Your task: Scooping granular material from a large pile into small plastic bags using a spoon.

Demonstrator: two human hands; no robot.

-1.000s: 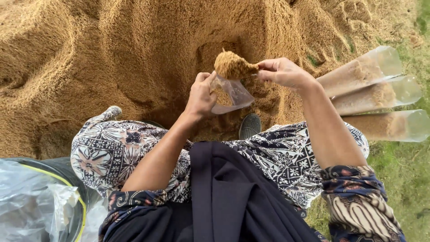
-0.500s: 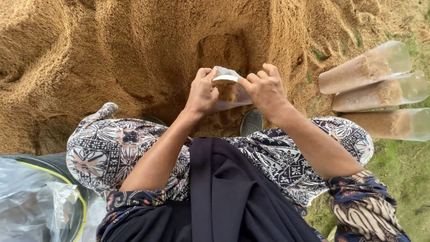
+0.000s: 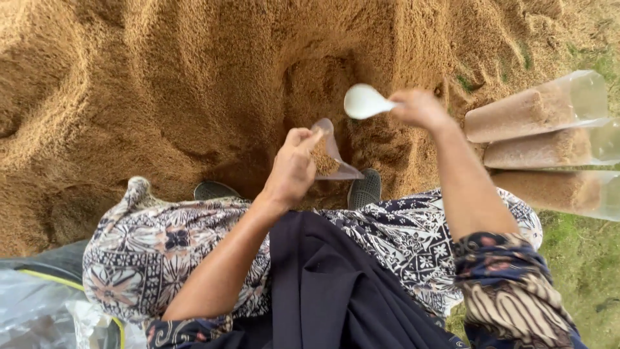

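Here we look down on a wide heap of sawdust that fills the ground from nine o'clock round to one o'clock. At three o'clock three clear filled bags lie side by side on the grass, packed with the same brown stuff and well apart from our hands. Across the bottom our patterned skirt spreads over the knees, with a dark shoe tip showing at its edge. Near the centre our left hand pinches the rim of a small clear plastic bag, partly filled and held open. Just above it, towards one o'clock, our right hand is closed around the handle of a white spoon, whose bowl points to nine o'clock, near the bag's mouth but not touching it.
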